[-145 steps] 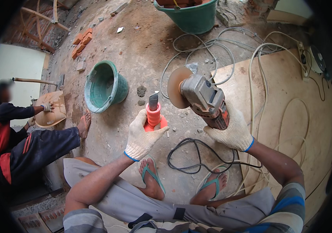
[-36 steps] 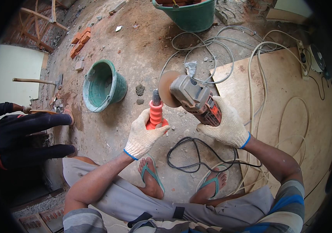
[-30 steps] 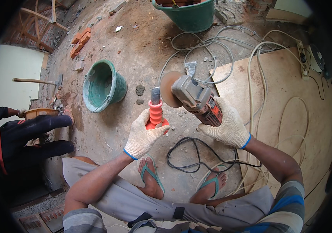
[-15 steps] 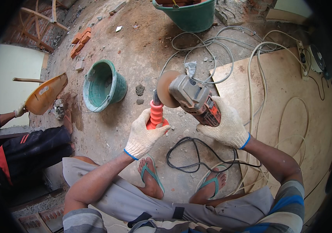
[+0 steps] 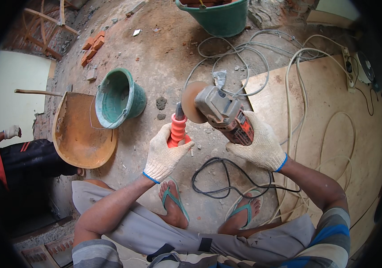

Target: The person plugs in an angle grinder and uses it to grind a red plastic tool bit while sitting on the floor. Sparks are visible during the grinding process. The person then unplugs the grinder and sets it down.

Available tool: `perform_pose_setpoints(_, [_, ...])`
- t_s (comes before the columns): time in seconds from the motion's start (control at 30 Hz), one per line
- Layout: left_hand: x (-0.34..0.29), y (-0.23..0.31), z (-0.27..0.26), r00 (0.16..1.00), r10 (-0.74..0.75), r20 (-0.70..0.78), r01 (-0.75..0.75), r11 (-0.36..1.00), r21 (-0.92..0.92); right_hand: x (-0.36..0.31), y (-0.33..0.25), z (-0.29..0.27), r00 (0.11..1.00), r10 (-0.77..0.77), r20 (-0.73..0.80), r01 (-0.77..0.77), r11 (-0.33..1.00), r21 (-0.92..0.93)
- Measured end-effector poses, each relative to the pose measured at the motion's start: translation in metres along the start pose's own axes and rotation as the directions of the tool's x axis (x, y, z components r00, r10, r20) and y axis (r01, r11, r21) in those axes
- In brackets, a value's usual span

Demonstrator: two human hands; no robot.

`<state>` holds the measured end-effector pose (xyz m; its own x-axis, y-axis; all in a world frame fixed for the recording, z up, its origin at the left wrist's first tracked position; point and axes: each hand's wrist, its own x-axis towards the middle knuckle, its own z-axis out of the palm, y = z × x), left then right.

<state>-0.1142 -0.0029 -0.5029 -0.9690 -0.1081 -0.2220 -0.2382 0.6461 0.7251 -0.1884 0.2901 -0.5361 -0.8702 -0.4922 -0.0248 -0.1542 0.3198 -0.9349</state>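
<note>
My left hand (image 5: 166, 152), in a white knit glove, is closed around the red ribbed grip of a chisel (image 5: 179, 129). Its dark metal end points up and away from me. My right hand (image 5: 257, 142), gloved the same way, grips the body of an angle grinder (image 5: 226, 115). The brownish disc (image 5: 194, 102) on the grinder is right beside the chisel's metal end; whether they touch I cannot tell. A black cable (image 5: 217, 192) lies coiled below the grinder on the floor.
A green bucket (image 5: 133, 96) stands left of centre, a larger green tub (image 5: 226, 22) at the far side. A yellow scoop-shaped pan (image 5: 83, 129) and a wooden handle (image 5: 37, 92) are near a co-worker's gloved hand (image 5: 12, 131). Plywood (image 5: 333, 134) with looped cables lies right.
The co-worker's yellow pan has come down to the right beside the green bucket, and their hand is off it. My chisel has shifted very slightly upward; the grinder stays nearly still.
</note>
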Motion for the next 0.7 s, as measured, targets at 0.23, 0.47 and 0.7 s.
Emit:
perform_pose_setpoints(0.23, [0.001,-0.001,0.003,1.000,-0.020,-0.008,0.020,1.000,0.000,0.002,0.004,0.003,0.999,-0.030,-0.018,0.030,1.000,-0.006])
perform_pose_setpoints(0.47, [0.001,-0.006,0.001,0.997,-0.073,0.013,0.074,0.990,-0.121,-0.002,0.016,0.000,0.986,0.165,0.004,-0.165,0.982,0.088])
perform_pose_setpoints(0.7, [0.006,-0.001,-0.003,0.994,-0.106,0.016,0.107,0.993,-0.057,-0.005,0.022,-0.002,0.994,0.093,-0.051,-0.089,0.993,0.075])
